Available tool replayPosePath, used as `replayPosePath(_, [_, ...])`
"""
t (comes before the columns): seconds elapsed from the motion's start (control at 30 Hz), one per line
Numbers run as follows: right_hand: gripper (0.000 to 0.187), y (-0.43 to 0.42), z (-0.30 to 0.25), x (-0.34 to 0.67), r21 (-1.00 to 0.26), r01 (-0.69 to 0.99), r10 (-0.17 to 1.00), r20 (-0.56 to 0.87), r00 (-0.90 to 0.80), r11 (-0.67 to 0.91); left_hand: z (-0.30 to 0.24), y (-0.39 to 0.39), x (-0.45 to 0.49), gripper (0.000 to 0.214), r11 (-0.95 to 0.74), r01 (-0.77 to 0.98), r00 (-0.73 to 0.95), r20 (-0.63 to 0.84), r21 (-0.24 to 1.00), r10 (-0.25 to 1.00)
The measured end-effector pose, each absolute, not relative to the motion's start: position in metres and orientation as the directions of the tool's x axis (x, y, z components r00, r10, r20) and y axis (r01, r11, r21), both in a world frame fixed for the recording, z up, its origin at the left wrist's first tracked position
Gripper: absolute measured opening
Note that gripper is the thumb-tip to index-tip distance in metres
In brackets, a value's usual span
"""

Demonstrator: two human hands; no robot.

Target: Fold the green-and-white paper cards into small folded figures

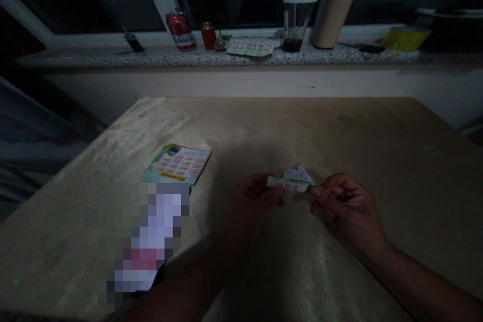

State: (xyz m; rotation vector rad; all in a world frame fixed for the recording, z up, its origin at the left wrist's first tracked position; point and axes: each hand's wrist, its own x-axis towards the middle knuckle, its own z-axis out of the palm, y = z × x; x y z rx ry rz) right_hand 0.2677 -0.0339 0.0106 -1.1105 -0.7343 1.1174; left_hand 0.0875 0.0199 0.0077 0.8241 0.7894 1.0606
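Note:
A small folded piece of printed paper [295, 179] is held just above the wooden table [339, 131], its pointed top facing away from me. My left hand [253, 199] pinches its left end between thumb and fingers. My right hand [344, 204] pinches the right end the same way. Both forearms reach in from the bottom edge.
A printed card with red boxes [177, 163] lies on the table to the left, with a blurred-out flat thing [145, 241] below it. On the stone ledge behind stand a red can [181, 30], a small red cup [208, 35], another printed sheet [251, 46], a lidded plastic cup [298, 17] and a cardboard tube [337, 2].

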Motion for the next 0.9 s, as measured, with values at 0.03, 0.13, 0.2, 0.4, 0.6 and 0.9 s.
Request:
replayPosePath(0.03, [0.029,-0.034,0.010,0.268,-0.946,-0.323,0.950,-0.069,0.304,0.034,0.007,0.019,0.089,0.022,0.278,-0.404,0.323,-0.148,0.872,0.935])
replayPosePath(0.13, [0.030,-0.034,0.008,0.267,-0.945,-0.328,0.956,-0.083,0.280,0.014,0.008,0.015,0.093,0.014,0.307,-0.349,0.407,-0.152,0.885,0.901])
replayPosePath(0.2, [0.028,-0.035,0.005,0.267,-0.943,-0.332,0.962,-0.091,0.258,0.000,0.010,0.014,0.095,0.013,0.313,-0.303,0.410,-0.174,0.900,0.895])
replayPosePath(0.4, [0.026,-0.036,0.003,0.267,-0.948,-0.319,0.970,-0.086,0.226,-0.010,0.016,0.013,0.095,0.015,0.305,-0.226,0.396,-0.199,0.925,0.896])
replayPosePath(0.6, [0.030,-0.036,0.003,0.267,-0.956,-0.292,0.970,-0.084,0.230,-0.014,0.017,0.013,0.093,0.017,0.307,-0.204,0.404,-0.205,0.930,0.892])
replayPosePath(0.9, [0.036,-0.035,0.008,0.271,-0.957,-0.286,0.966,-0.111,0.233,-0.041,0.019,0.023,0.081,0.029,0.358,-0.167,0.537,-0.220,0.919,0.815])
